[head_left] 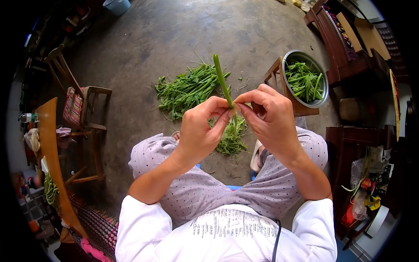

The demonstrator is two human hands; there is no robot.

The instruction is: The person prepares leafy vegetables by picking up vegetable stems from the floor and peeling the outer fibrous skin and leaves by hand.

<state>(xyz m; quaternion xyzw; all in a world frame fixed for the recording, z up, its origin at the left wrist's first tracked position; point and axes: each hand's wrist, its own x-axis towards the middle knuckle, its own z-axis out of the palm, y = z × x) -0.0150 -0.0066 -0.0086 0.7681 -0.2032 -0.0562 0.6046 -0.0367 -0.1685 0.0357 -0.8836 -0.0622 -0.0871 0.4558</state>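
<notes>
A single green stalk (221, 81) stands nearly upright between my two hands, above the floor. My left hand (204, 127) pinches it near its lower part with thumb and forefinger. Close against it, my right hand (269, 114) is closed in a pinch at the stalk's side; whatever lies between its fingertips is too small to make out. Beyond my hands a pile of leafy green stems (185, 92) lies on the floor. Below them, between my feet, is a smaller heap of leafy scraps (231, 140), partly hidden by my hands.
A metal basin (324, 97) holding green stems rests on a wooden stool (301, 108) at the right. On the left are a wooden chair (94, 90) and a wooden board edge (52, 144). Dark wooden furniture (353, 137) lines the right side. A blue basket (117, 6) is at the top.
</notes>
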